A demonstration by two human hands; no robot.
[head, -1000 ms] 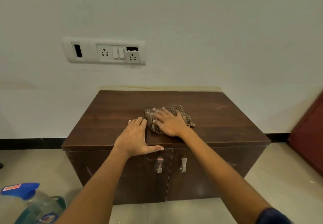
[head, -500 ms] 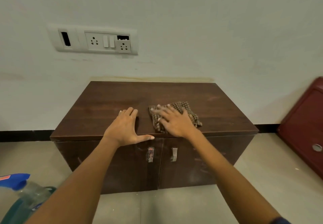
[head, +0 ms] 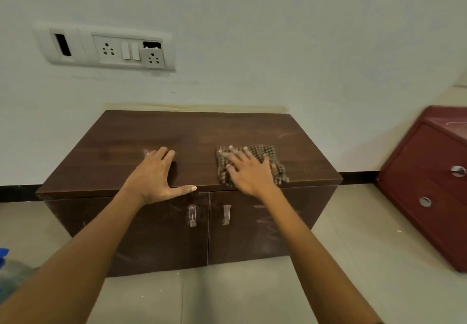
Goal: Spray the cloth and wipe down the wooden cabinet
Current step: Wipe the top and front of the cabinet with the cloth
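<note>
A low dark wooden cabinet (head: 252,129) with two doors stands against the wall. A brown checked cloth (head: 274,161) lies on the right part of its top, near the front edge. My right hand (head: 249,172) lies flat on the cloth with fingers spread, pressing it to the wood. My left hand (head: 156,177) rests palm down on the top left of centre, its thumb stretched along the front edge. It holds nothing. The spray bottle (head: 7,270) with a blue head shows only partly at the lower left edge.
A white switch and socket panel (head: 106,49) is on the wall above. A red drawer unit (head: 429,184) with round metal knobs stands on the floor to the right. Two metal handles (head: 209,215) sit on the cabinet doors. Tiled floor surrounds the cabinet.
My right hand has slid the cloth to the right along the cabinet top, away from my left hand. My view has shifted right, showing more of the red unit.
</note>
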